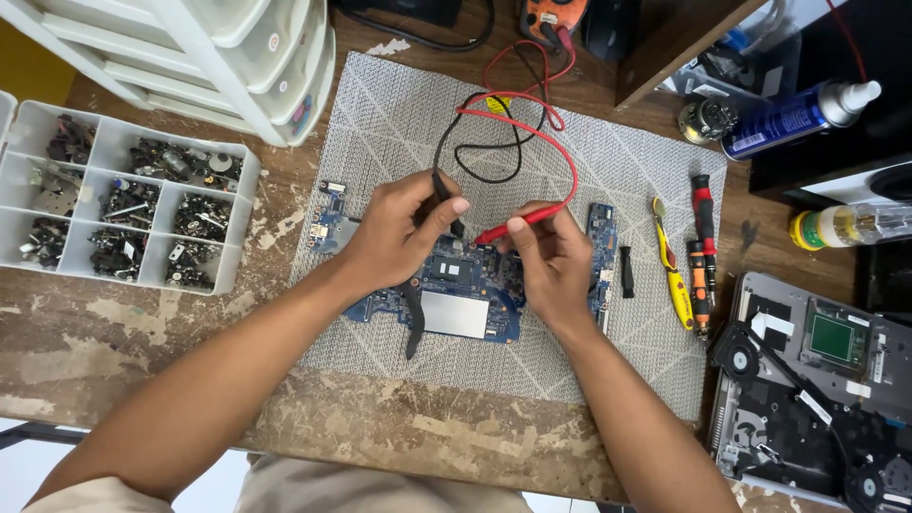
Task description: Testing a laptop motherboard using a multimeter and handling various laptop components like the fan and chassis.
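Blue circuit board with silver plate, hands covering much of it; left hand pinches black probe, right hand pinches red probe; tips hidden.

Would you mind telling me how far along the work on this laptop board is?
Done: the opened laptop chassis lies aside, the motherboard out on the mat. In hand: the left hand presses the black probe, the right hand the red probe, onto it. Left: the board remains out of the chassis.
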